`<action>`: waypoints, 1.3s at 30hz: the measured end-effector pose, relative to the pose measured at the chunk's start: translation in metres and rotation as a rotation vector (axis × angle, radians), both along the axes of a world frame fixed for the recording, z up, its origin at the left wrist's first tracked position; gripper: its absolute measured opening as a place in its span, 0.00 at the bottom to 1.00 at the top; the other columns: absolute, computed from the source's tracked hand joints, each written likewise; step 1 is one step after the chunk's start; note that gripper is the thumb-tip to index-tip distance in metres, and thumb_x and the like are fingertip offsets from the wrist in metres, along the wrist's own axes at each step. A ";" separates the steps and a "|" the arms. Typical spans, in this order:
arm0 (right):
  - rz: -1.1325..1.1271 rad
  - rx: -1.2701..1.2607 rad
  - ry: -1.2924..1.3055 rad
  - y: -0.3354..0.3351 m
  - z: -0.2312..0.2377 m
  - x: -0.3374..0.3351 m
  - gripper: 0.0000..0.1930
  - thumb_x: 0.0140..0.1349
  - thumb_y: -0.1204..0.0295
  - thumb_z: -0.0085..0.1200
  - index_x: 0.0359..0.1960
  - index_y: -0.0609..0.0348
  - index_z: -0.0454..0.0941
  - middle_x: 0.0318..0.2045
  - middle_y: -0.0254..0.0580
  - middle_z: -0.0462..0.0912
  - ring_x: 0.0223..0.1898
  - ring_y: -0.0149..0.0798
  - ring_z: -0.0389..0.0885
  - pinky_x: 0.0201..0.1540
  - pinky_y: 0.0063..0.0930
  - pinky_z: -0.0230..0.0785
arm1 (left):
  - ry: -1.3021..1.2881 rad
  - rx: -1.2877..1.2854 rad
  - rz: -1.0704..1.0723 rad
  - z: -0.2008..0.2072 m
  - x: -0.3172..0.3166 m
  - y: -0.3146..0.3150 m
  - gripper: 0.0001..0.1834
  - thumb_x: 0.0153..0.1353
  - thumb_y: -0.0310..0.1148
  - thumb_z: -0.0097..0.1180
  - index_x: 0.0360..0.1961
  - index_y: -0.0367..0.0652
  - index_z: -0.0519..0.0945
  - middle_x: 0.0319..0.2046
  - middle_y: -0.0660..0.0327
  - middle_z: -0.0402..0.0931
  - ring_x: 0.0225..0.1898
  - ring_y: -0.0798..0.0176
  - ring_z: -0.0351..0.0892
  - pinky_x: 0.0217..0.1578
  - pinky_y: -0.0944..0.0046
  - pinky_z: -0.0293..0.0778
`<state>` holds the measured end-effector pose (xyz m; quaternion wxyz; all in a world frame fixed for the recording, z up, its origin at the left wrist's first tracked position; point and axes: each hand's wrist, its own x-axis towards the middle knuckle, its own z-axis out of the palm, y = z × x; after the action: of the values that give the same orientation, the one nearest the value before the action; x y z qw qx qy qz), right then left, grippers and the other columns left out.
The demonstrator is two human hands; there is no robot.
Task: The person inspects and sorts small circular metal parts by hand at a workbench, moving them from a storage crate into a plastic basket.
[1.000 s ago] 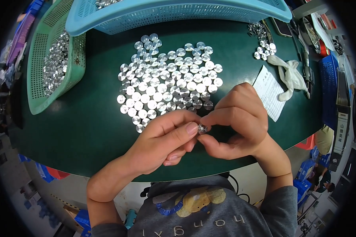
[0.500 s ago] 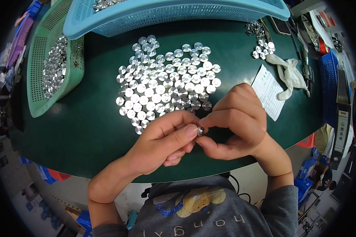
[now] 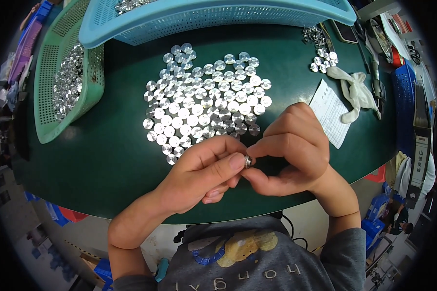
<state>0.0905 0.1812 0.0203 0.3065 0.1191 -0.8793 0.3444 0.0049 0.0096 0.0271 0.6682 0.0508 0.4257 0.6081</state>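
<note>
Between my two hands, over the near part of the table, is a small shiny metal part [image 3: 248, 161]. My left hand [image 3: 199, 172] pinches it between thumb and fingers. The thumb and forefinger of my right hand [image 3: 294, 150] close on its other side, with the remaining fingers curled. Just beyond my hands, many round silver metal discs [image 3: 183, 114] lie flat, close together on the dark green table [image 3: 121, 169]. The fingers hide some of the part's shape.
A green basket [image 3: 93, 77] of small metal parts stands at left, and a blue basket [image 3: 218, 22] spans the far edge. To the right lie a printed paper slip [image 3: 327, 114], a white glove [image 3: 357, 92], a pile of metal pieces [image 3: 320, 53] and a phone [image 3: 344, 31].
Both hands keep their grip on the small metal part, which has shifted and turned very slightly. The discs and baskets stay as they were.
</note>
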 end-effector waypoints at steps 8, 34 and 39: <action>-0.001 -0.035 0.001 0.000 0.000 0.001 0.11 0.34 0.67 0.63 0.21 0.52 0.75 0.16 0.30 0.69 0.17 0.32 0.65 0.22 0.25 0.50 | -0.041 0.025 0.025 -0.002 0.000 -0.001 0.11 0.63 0.37 0.45 0.38 0.40 0.69 0.21 0.67 0.65 0.14 0.80 0.56 0.12 0.79 0.53; -0.313 0.169 -0.335 0.044 -0.001 0.001 0.09 0.35 0.78 0.56 0.22 0.54 0.74 0.22 0.34 0.72 0.28 0.38 0.72 0.32 0.28 0.59 | 0.040 0.132 0.400 -0.002 -0.009 -0.004 0.02 0.59 0.25 0.43 0.34 0.40 0.65 0.29 0.54 0.72 0.13 0.77 0.62 0.11 0.79 0.57; -0.320 0.195 -0.370 0.030 -0.005 -0.002 0.09 0.36 0.72 0.60 0.24 0.53 0.76 0.19 0.32 0.70 0.25 0.36 0.70 0.31 0.29 0.56 | -0.007 0.057 0.362 0.001 -0.008 -0.003 0.07 0.61 0.30 0.39 0.37 0.39 0.66 0.29 0.58 0.68 0.18 0.75 0.63 0.13 0.76 0.59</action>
<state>0.0882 0.2114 0.0152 0.1781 -0.0574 -0.9571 0.2213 -0.0027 0.0063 0.0278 0.5474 -0.0096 0.4082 0.7305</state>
